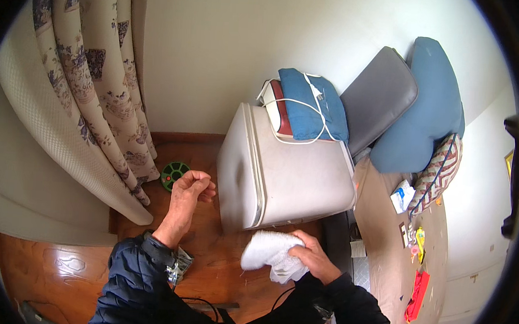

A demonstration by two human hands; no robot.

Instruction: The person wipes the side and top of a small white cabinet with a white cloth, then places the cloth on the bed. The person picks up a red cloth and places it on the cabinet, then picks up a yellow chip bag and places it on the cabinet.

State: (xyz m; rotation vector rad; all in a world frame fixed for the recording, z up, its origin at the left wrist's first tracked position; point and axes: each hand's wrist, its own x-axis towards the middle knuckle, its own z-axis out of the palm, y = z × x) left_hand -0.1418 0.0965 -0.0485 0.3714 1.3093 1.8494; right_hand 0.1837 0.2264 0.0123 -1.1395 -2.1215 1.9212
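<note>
My right hand (313,257) grips a bunched white cloth (271,252) by its right end, thumb on top. The cloth hangs over my lap, with a fuzzy upper edge and looser folds below. My left hand (190,195) is raised above the wooden floor, apart from the cloth. Its fingers are curled in and the thumb presses against them; whether something small is pinched there I cannot make out. Just beyond that hand, a green spoked disc or reel (174,174) lies on the floor.
A pale nightstand (299,182) stands ahead, carrying a blue cushion (312,106) and a white cord. Floral curtains (108,89) hang at left. To the right, a beige bed or couch (384,239) holds blue pillows (427,100), a tissue pack (402,196) and a red item (417,296).
</note>
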